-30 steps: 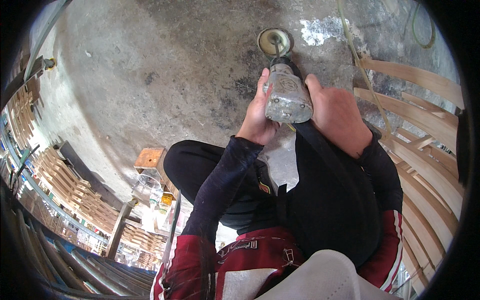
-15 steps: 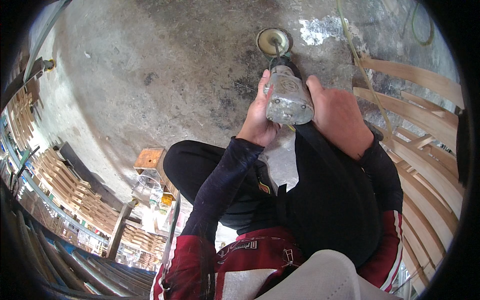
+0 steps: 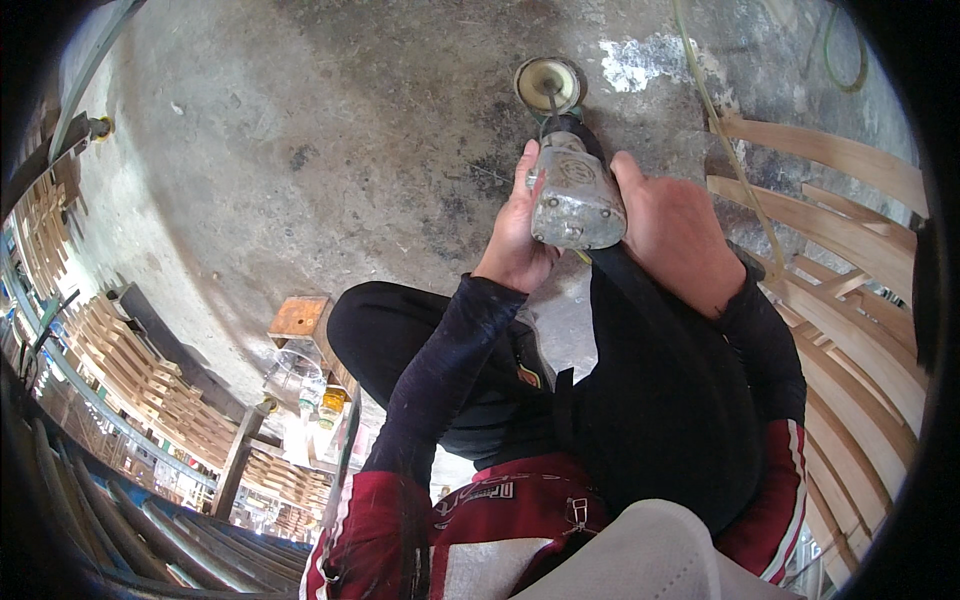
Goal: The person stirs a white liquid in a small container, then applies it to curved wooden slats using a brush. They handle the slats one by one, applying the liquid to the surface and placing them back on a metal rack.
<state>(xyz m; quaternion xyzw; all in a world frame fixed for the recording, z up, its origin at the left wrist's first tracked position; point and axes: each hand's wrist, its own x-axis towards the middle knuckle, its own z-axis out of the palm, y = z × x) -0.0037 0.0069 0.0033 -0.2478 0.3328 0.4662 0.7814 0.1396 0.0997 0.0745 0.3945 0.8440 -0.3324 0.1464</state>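
Both of my hands grip a drill-like power tool [image 3: 578, 205] with a scuffed grey metal housing and a black front end. My left hand [image 3: 520, 220] wraps its left side, thumb pointing forward. On the other side, my right hand [image 3: 680, 235] is closed against the housing, its fingers mostly hidden beneath. From the tool's front a thin rod reaches into a round, shallow cup [image 3: 530, 68] with a cream-coloured inside. The cup appears to be on the concrete floor; the tool covers its near side.
Curved wooden slats [image 3: 840, 220] are stacked close on the right, with a pale hose [image 3: 735, 165] running past them. A small wooden stool [image 3: 298, 317], a clear plastic container [image 3: 295, 370] and bottles stand by my left knee. More slats [image 3: 140, 360] lie at far left.
The cup and the tool's front end show only a very slight shift. My hands keep the same grip.
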